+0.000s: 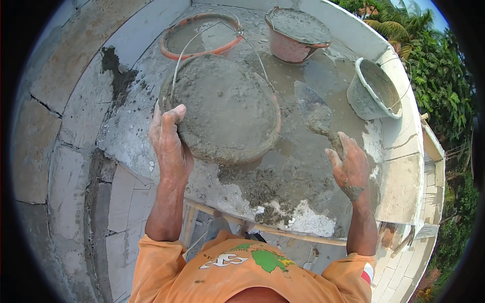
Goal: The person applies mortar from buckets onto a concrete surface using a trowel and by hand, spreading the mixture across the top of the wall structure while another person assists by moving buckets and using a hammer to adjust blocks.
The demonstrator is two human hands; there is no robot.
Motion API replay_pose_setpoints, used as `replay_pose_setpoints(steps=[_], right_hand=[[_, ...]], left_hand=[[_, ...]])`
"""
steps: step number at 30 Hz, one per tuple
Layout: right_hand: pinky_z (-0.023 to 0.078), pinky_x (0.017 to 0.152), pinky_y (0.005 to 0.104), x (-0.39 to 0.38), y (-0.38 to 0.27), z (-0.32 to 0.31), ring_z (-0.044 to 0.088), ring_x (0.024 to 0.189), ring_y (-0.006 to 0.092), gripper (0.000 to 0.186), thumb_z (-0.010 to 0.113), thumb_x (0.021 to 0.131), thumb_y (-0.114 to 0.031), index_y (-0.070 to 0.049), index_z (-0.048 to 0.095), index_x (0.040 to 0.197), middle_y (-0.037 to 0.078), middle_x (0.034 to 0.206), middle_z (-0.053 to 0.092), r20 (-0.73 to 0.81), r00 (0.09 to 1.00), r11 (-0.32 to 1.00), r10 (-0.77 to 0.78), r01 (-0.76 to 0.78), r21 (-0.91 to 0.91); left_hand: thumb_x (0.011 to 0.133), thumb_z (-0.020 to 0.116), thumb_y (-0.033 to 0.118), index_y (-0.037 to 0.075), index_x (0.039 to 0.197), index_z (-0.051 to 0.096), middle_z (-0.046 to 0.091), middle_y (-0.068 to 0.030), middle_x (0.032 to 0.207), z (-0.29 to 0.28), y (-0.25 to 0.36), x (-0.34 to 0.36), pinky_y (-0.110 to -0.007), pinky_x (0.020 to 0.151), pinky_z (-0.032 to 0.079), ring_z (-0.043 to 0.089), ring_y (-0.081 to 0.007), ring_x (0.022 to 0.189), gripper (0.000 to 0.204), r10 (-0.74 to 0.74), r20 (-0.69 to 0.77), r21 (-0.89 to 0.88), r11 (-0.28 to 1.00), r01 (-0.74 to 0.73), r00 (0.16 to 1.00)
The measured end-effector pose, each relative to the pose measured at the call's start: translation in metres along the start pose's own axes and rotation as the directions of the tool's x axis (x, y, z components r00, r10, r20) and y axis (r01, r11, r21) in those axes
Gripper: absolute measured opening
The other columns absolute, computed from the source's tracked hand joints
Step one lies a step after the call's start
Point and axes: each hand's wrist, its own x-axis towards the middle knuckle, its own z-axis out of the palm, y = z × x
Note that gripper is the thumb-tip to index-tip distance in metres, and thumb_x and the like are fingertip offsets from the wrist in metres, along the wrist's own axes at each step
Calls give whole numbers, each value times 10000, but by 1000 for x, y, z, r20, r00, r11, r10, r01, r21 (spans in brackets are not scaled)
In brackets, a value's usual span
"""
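Note:
A bucket (227, 113) brim-full of wet grey mortar stands in front of me, its rim caked and its wire handle raised toward the far side. My left hand (171, 136) grips the bucket's left edge near the base of the handle, the fingers partly hidden behind the rim. To the right, my right hand (352, 165) is closed around the mortar-smeared handle of a trowel (313, 106). The trowel's pointed blade is directed away from me, over the wet slab, apart from the bucket.
Behind stand an orange-rimmed bucket (166, 48) and a reddish bucket (293, 48), both holding mortar. A grey pail (366, 96) sits by the low right wall (404, 151). Block walls (76, 126) curve up the left. Wooden poles (283, 230) run below the slab's near edge.

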Motion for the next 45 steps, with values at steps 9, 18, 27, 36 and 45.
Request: replay_pose_setpoints(steps=[9,18,27,36,45], right_hand=[[540,741,481,-17,-1,6,663,896,396,385,668,888,-178,-7,515,1198,203,972,599,147,989,994,-5,21,-110],[552,718,460,-28,-4,20,676,866,378,295,665,896,-176,-5,518,1087,188,942,605,297,955,994,8,26,-111],[558,730,462,-32,-2,27,683,880,379,277,662,887,-200,-9,536,1043,191,945,618,331,943,995,16,18,-99],[567,697,429,-47,14,18,689,863,353,272,665,829,-121,-4,539,1041,182,910,612,332,943,992,-9,50,-116],[568,682,402,-54,38,-7,678,871,319,484,674,792,-67,13,522,1245,161,949,587,148,987,978,69,-37,-207]], left_hand=[[830,622,90,-30,1246,560,587,-71,1080,44,4,-5,-311,913,441,544,-152,1005,437,44,36,39,998,-46,998],[829,638,88,-35,1161,618,613,-52,1014,88,-6,0,-272,850,443,556,-130,909,355,50,151,86,994,-64,987],[793,619,70,-80,1074,611,581,-37,888,115,-17,32,-274,710,436,511,-105,793,318,57,209,238,965,-107,976],[759,664,79,-95,779,626,611,-82,824,142,-46,50,-326,711,447,524,-139,816,179,119,293,362,905,-225,949],[773,659,80,-36,764,639,591,-8,749,148,-38,59,-285,585,386,492,-89,665,119,-9,282,382,919,-104,959]])
